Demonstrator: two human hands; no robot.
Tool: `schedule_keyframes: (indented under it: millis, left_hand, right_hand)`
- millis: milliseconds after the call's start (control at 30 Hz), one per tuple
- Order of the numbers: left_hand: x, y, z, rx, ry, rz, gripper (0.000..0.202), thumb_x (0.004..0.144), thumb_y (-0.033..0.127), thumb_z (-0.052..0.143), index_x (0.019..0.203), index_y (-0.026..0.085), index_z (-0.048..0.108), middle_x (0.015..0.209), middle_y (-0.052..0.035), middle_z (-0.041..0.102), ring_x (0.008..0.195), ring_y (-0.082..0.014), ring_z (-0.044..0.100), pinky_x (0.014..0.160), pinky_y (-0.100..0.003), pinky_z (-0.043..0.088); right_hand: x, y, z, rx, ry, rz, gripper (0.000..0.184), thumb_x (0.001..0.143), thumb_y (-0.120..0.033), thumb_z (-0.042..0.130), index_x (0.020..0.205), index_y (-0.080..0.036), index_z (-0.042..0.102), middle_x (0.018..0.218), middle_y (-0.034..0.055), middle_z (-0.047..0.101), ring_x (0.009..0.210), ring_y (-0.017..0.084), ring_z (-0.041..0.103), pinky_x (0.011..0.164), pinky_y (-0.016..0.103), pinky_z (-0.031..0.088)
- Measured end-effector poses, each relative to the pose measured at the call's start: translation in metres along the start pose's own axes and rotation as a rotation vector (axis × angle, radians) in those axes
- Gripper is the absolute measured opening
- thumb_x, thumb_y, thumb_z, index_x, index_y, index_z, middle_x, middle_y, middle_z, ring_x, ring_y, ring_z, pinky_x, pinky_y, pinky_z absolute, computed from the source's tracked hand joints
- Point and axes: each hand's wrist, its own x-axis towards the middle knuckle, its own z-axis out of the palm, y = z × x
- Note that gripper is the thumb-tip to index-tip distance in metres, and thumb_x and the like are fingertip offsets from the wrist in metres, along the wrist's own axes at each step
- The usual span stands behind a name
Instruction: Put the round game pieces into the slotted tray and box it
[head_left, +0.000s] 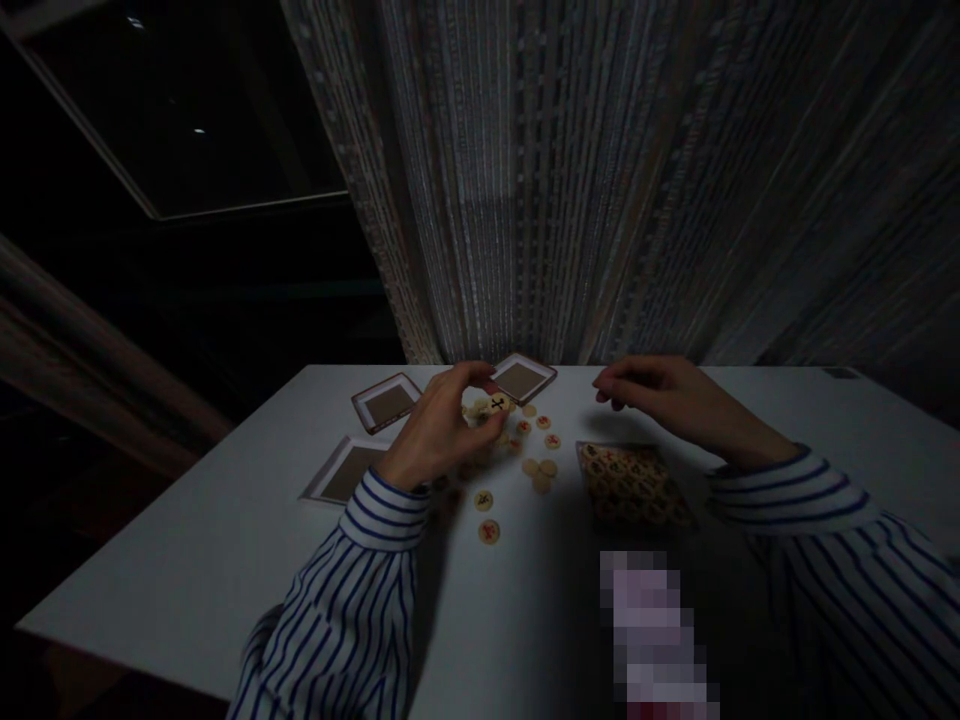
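Observation:
My left hand (450, 425) pinches a round Chinese chess piece (498, 403) with a black character between thumb and fingers, above a loose scatter of such pieces. My right hand (664, 390) hovers over the right part of the table, its fingers curled and fingertips together; whether anything small is in them is too dark to see. Just below it, a box (636, 485) holds rows of the pieces. Two loose pieces, one with a black character (484, 500) and one with a red character (489, 531), lie nearest me. A few blank-looking pieces (541, 469) lie together left of the box.
Three framed rectangular trays or lids stand about the white table (187, 560): one at the back (523, 380), one at the left rear (388, 403) and one partly behind my left wrist (341, 475). A string curtain (510, 200) hangs behind the table's far edge.

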Motion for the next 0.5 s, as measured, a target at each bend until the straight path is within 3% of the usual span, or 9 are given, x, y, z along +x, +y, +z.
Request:
schedule_keyframes:
  millis: [333, 500]
  left_hand:
    - [0.027, 0.040, 0.047, -0.152, -0.043, 0.093, 0.043, 0.071, 0.021, 0.062, 0.110, 0.018, 0.045, 0.095, -0.0044, 0.062, 0.096, -0.0189, 0.058, 0.087, -0.033, 0.043]
    - [0.038, 0.050, 0.059, -0.230, -0.104, 0.094, 0.047, 0.073, 0.021, 0.061, 0.115, 0.019, 0.041, 0.098, -0.0051, 0.062, 0.097, -0.0192, 0.058, 0.089, -0.034, 0.041]
  right_hand:
    - [-0.014, 0.015, -0.017, 0.056, -0.015, 0.004, 0.021, 0.070, -0.038, 0.059, 0.069, -0.017, 0.061, 0.068, 0.0025, 0.064, 0.064, 0.014, 0.056, 0.059, 0.027, 0.044]
    - [-0.021, 0.020, -0.021, 0.071, 0.011, 0.013, 0.020, 0.070, -0.037, 0.059, 0.069, -0.017, 0.061, 0.067, 0.0028, 0.064, 0.061, 0.014, 0.056, 0.057, 0.027, 0.043]
